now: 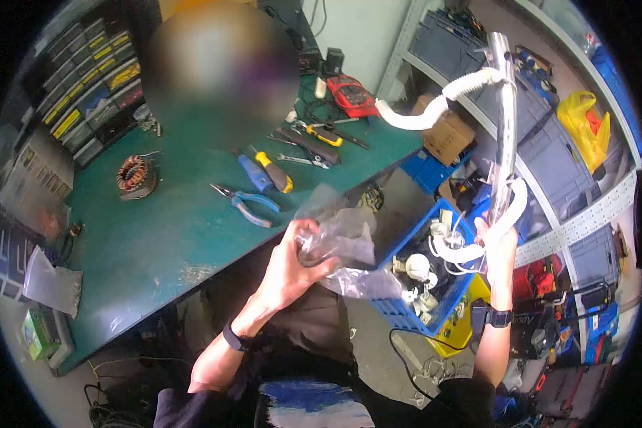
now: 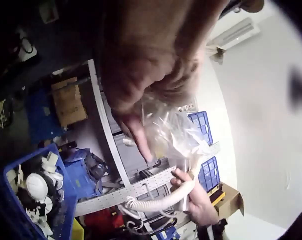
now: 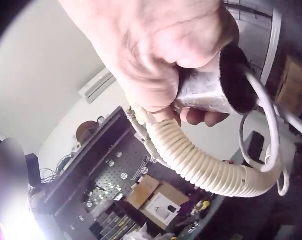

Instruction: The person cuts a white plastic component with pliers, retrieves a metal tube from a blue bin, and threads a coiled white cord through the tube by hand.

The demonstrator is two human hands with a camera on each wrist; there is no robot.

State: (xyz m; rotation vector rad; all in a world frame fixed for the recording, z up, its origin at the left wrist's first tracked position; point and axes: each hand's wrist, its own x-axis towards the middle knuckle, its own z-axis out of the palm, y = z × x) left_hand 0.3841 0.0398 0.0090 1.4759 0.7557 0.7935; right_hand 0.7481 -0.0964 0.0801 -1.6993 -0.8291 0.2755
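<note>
My left hand (image 1: 282,274) holds a crumpled clear plastic bag (image 1: 346,246) past the bench edge, thumb and fingers curled round it. In the left wrist view the bag (image 2: 173,132) bulges out beyond the fingers. Off to the right, my right hand (image 1: 501,246) grips the lower end of a shiny metal tube (image 1: 505,121) that stands nearly upright. White corrugated hose (image 1: 471,84) is attached along the tube and curls away from it at top and bottom. The right wrist view shows the tube's open end (image 3: 236,82), with white cable (image 3: 272,115) coming out of it.
Below the hands stands a blue crate (image 1: 435,328) of white fittings, with a yellow bin (image 1: 478,289) under it. Pliers (image 1: 253,203), screwdrivers (image 1: 274,172), a copper coil (image 1: 132,175) and a red multimeter (image 1: 353,96) lie on the green bench (image 1: 192,235). Shelving with grey boxes (image 1: 556,167) flanks the right.
</note>
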